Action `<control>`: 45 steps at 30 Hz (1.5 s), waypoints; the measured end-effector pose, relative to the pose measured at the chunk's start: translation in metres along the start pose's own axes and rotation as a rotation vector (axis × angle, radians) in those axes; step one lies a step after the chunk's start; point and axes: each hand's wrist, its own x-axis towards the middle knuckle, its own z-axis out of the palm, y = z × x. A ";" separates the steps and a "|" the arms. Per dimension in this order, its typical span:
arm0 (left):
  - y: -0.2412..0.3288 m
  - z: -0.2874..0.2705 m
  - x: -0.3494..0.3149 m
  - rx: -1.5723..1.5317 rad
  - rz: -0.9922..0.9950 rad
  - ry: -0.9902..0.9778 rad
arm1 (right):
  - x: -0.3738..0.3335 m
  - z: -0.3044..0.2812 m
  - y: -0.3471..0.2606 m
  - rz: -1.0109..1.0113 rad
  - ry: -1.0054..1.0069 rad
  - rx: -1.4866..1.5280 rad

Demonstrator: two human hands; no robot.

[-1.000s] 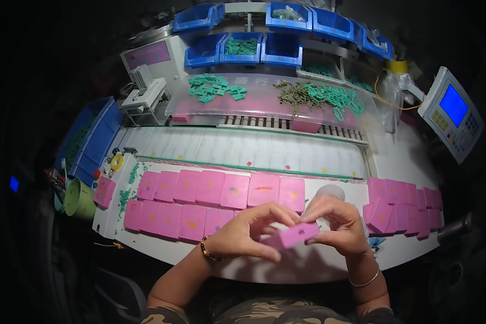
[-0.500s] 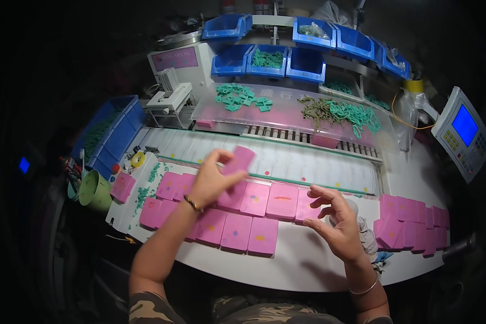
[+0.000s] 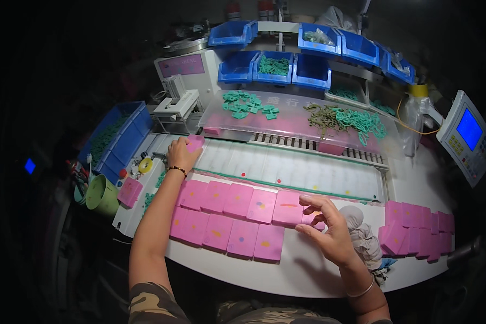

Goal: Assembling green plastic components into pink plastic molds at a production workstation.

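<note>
My left hand point(image 3: 181, 154) is closed on a pink rectangular block point(image 3: 196, 142) at the left end of a long whitish track point(image 3: 264, 166), close to a small white press-like machine point(image 3: 176, 105). Its fingers wrap over the block and hide part of it. My right hand point(image 3: 329, 224) hovers over the right end of the rows with fingers curved apart, holding nothing. Behind its fingertips lies a pink block point(image 3: 309, 216), partly covered. Nearer me, two rows of similar pink blocks point(image 3: 215, 230) lie side by side, several with small coloured marks on top.
More pink blocks point(image 3: 413, 216) are piled at the right, beside a crumpled grey cloth point(image 3: 366, 245). A tilted control panel point(image 3: 466, 127) stands far right. Blue bins point(image 3: 272, 70) hang above a clear cover point(image 3: 291, 116) bearing green pieces. A green cup point(image 3: 102, 193) stands left.
My left hand has carried the pink block from above the rows leftward and away to the track's left end. My right hand keeps nearly the same place and pose. The view has shifted slightly.
</note>
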 end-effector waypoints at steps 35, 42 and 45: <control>0.074 0.014 -0.039 0.086 0.124 0.165 | -0.009 0.005 0.005 0.030 0.014 -0.045; 0.006 -0.082 -0.094 0.028 0.007 0.130 | -0.013 0.010 0.001 0.015 -0.029 -0.054; -0.037 -0.111 -0.112 0.107 -0.113 0.201 | -0.013 0.013 0.000 0.005 -0.072 -0.051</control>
